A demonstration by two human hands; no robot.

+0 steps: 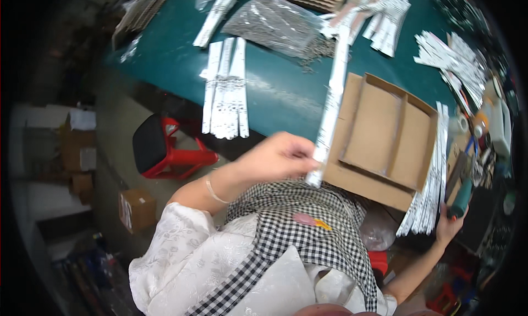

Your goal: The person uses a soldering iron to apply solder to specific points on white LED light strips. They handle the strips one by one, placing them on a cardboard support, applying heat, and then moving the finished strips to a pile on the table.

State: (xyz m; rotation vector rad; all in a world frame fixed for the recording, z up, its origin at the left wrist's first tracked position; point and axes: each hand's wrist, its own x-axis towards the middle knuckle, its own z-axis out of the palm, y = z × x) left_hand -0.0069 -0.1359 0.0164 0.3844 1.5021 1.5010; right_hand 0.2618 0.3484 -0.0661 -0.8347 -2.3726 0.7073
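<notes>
My left hand [289,157] pinches the near end of a long white strip [333,96] with dark print, thumb and fingers pressed together. The strip slants away over the left edge of a shallow cardboard tray [356,179], toward a heap of similar strips. Far to the right, my right hand [450,225] is closed round a green cylindrical tool [463,198]; its exact kind is hard to make out. Beside the tray's right side lies a sheaf of white strips [432,189]. Small grey pieces [316,49] spill from a clear plastic bag [272,27] beyond the tray.
A bundle of white strips [225,96] hangs over the near edge of the green table [165,57]. More strips [454,60] lie at the far right, near a white bottle [501,123]. On the floor stand a red and black stool [181,165] and a cardboard box [136,209].
</notes>
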